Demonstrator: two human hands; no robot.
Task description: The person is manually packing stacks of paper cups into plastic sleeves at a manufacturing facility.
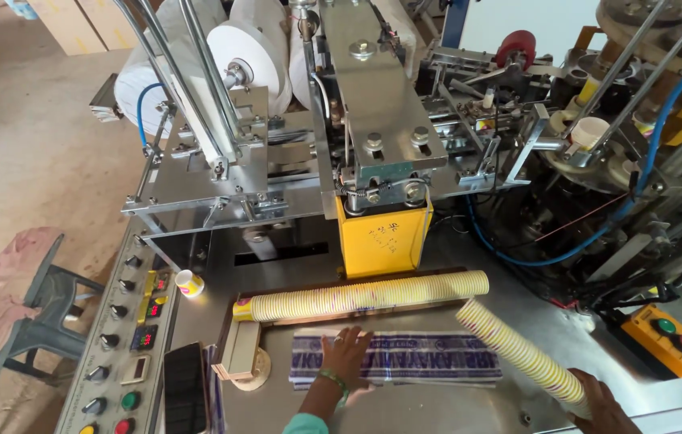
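Shiny metal table [437, 402]: left hand [347, 354] lies flat and open on a printed wrapper [429, 359]; right hand [598, 402] seems to grip a cup stack [518, 350].

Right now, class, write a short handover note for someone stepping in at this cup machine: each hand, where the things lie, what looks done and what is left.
Left hand: open, palm flat on the printed plastic sleeve lying on the metal table.
Right hand: grip on the lower end of a tilted stack of paper cups, its top end near the long stack.
Long stack of cups: lying on its side behind the sleeve, next to the yellow box.
Single cup: on its side by the control panel.
Done: two stacks gathered. Left: neither stack is inside the sleeve yet.
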